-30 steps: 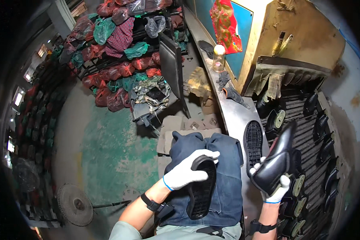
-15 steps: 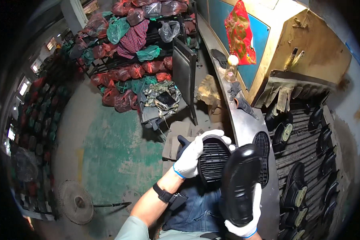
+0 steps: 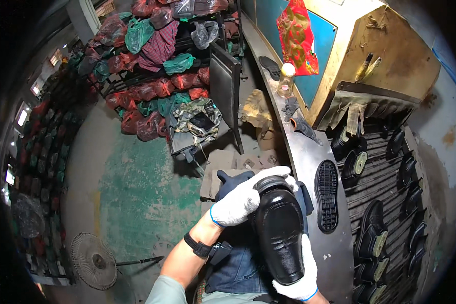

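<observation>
Two white-gloved hands are closed on the work just left of the metal ledge [image 3: 339, 253]: the left hand [image 3: 238, 202] wraps the far end, where the ribbed rim of a black sole [image 3: 269, 183] shows, and the right hand [image 3: 301, 276] cups the near end of a glossy black shoe [image 3: 281, 228]. The shoe lies over the sole, also left of the ledge, its upper turned to the camera, so most of the sole is hidden and I cannot tell how closely the edges meet. If the two are not lined up, the likely cause would be that covered edge; the shoe could sit skewed, or the sole twist under the left fingers. Smooth leather against cloth gloves might let the near end slip if the right hand loosened, and the shoe could then drop onto the dark blue cloth [image 3: 240, 268] left of the ledge. A loose sole [image 3: 327, 196] lies on the ledge, near enough that a swinging elbow might knock it. Right of the ledge, other black shoes [image 3: 374, 228] stand on a roller rack [image 3: 385, 187], where a careless reach could tip one
</observation>
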The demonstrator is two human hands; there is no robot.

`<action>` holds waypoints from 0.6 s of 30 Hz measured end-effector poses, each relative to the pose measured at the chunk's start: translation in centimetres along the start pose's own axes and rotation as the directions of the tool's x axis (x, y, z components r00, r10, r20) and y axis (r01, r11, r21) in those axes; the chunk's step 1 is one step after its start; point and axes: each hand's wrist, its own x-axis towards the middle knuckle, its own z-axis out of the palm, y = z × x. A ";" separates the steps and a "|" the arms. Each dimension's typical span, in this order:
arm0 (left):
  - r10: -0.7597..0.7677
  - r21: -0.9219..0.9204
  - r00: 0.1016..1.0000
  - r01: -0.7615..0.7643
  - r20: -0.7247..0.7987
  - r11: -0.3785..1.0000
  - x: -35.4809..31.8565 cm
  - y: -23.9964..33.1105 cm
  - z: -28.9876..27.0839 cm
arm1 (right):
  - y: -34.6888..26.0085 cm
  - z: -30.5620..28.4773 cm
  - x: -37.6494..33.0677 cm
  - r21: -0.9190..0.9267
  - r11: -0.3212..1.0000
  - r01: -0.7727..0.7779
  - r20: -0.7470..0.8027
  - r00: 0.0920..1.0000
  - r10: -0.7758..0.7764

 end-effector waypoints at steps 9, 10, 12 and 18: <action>-0.038 0.056 0.999 0.038 0.002 0.998 0.2 0.8 0.5 | 1.7 -0.7 0.0 0.306 0.930 -0.203 0.121 0.977 0.173; -0.036 0.038 0.999 0.036 0.005 0.999 0.2 0.5 0.3 | 1.8 -0.8 0.1 0.299 0.938 -0.173 0.123 0.982 0.142; -0.027 0.017 1.000 0.027 0.002 1.000 0.0 0.1 0.3 | 1.7 -0.3 0.3 0.219 0.970 -0.107 0.094 0.992 0.088; 0.011 0.135 1.000 -0.011 -0.001 0.991 -0.6 0.7 0.3 | 3.1 0.7 2.2 0.148 0.989 0.012 0.098 0.995 -0.027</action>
